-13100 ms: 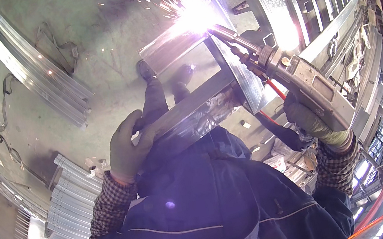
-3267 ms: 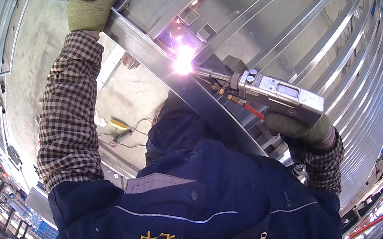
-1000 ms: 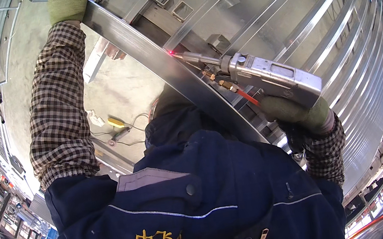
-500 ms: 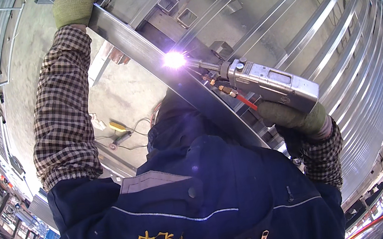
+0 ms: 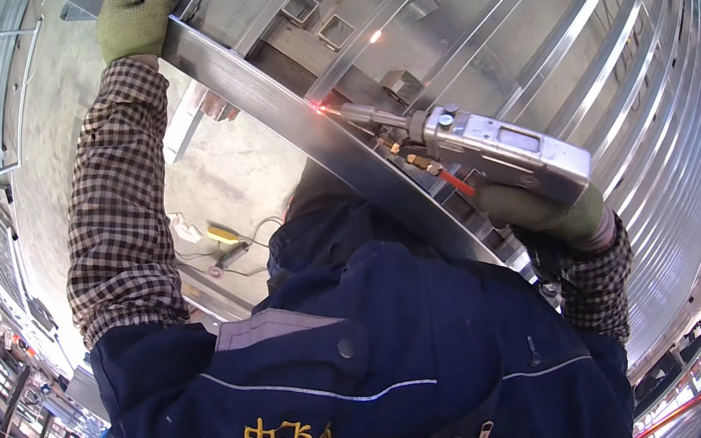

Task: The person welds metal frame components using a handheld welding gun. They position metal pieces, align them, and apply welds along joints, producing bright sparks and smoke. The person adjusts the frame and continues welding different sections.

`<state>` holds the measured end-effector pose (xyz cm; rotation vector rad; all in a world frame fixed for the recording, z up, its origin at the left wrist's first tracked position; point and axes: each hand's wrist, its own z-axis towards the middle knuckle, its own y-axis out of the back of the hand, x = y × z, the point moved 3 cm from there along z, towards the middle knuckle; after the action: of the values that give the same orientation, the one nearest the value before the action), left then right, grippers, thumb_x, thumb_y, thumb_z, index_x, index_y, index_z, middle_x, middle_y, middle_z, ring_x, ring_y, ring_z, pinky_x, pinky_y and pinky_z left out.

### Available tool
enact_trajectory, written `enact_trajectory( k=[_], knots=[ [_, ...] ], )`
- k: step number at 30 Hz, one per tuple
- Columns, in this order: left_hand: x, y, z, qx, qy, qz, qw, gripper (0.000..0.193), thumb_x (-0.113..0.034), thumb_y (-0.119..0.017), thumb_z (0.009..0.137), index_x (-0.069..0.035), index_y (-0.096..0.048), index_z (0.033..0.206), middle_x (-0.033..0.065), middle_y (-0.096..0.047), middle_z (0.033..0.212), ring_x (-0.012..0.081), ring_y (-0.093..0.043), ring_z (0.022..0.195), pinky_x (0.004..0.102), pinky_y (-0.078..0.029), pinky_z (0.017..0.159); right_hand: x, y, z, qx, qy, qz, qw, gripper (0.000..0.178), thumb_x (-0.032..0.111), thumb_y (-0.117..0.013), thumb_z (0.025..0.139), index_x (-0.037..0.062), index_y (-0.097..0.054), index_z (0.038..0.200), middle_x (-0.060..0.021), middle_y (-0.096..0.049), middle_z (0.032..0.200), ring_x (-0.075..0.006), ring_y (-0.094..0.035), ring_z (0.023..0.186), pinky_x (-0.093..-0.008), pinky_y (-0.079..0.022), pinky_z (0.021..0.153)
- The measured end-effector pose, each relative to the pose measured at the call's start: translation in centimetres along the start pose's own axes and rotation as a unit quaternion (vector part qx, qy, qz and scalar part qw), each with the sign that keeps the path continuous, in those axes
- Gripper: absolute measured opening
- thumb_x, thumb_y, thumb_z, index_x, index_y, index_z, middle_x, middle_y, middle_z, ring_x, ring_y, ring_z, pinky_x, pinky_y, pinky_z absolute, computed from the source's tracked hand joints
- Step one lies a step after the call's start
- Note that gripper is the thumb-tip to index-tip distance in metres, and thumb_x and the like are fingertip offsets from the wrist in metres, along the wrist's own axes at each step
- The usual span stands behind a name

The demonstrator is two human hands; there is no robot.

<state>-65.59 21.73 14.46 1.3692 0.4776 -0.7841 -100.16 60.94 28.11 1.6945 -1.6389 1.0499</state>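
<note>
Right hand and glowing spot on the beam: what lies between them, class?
Head view: the silver welding gun, nozzle toward the glowing spot, and the brass fittings and red hose alongside.

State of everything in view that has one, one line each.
Torch: held, tip at the beam, no bright arc.
Right hand: gloved, closed around the torch.
Left hand: gloved, fingers curled at the beam's end; grip unclear.
Beam: bare metal, slanting across the view, glowing red at the torch tip.
Slats: side by side.
Red hose: attached to brass fittings.
</note>
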Motion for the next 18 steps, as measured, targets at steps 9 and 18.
enact_trajectory(
  k=[9,18],
  knots=[
    [-0.3,-0.7,0.5,0.030,0.057,-0.057,0.996,0.037,-0.042,-0.078,0.104,-0.007,-0.083,0.115,-0.0009,-0.079,0.097,0.0078,-0.068,0.085,0.0250,-0.054,0.079,-0.4,2.3,-6.5,-0.104,-0.074,-0.024,0.991,0.043,0.004,-0.081,0.099,-0.0002,-0.068,0.140,-0.0047,-0.073,0.092,-0.0131,-0.069,0.077,-0.0285,-0.055,0.066],
    [-23.5,-11.7,-10.0,0.368,-0.417,0.024,0.831,0.050,-0.039,-0.081,0.099,-0.007,-0.071,0.136,0.0075,-0.076,0.124,0.0270,-0.074,0.113,0.0373,-0.059,0.101,-3.2,1.9,-6.9,-0.017,0.061,-0.049,0.997,0.055,0.002,-0.085,0.095,-0.0024,-0.066,0.146,-0.0182,-0.073,0.138,-0.0265,-0.073,0.117,-0.0364,-0.059,0.099]
  ],
)
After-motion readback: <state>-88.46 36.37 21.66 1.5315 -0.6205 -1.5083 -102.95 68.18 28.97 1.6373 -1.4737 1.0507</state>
